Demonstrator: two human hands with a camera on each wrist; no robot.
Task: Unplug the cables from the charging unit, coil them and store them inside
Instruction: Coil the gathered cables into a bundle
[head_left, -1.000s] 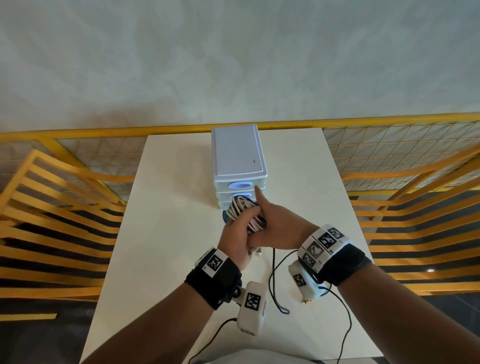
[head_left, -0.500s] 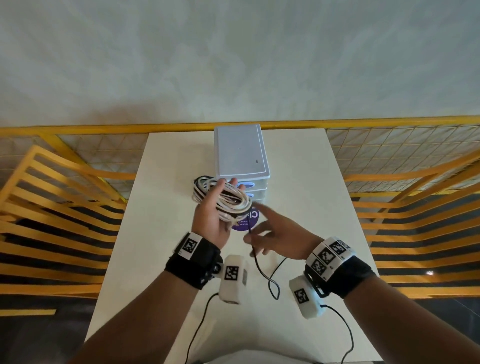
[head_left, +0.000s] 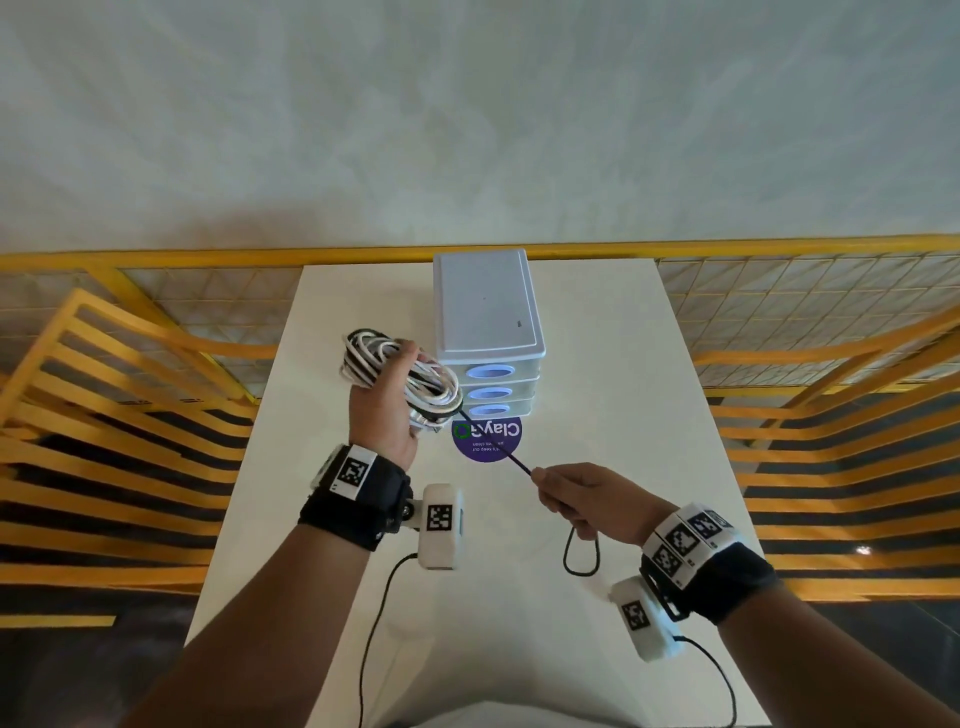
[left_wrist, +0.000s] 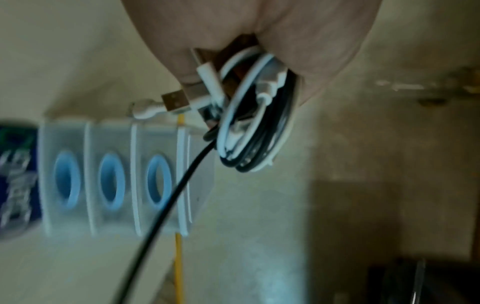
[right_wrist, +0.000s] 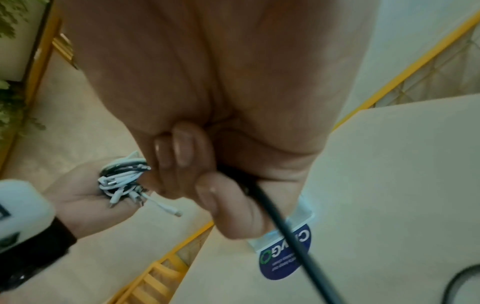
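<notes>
A white three-drawer unit (head_left: 487, 322) with blue oval handles stands at the table's far middle; it also shows in the left wrist view (left_wrist: 114, 179). My left hand (head_left: 384, 410) grips a coil of white and black cables (head_left: 402, 376) just left of the drawers, with plugs sticking out of the coil (left_wrist: 249, 115). One black cable (head_left: 498, 447) runs taut from the coil to my right hand (head_left: 582, 499), which pinches it between thumb and fingers (right_wrist: 205, 164). The cable's slack end loops below that hand (head_left: 582, 556).
A round purple sticker (head_left: 485, 439) lies on the white table (head_left: 597, 374) in front of the drawers. Yellow railings (head_left: 104, 415) flank the table on both sides and a yellow rail runs behind it. A grey wall rises beyond.
My left hand has carried the coil up and to the left, away from the drawer fronts. My right hand has drawn back toward me and taken hold of the black cable, pulling it taut.
</notes>
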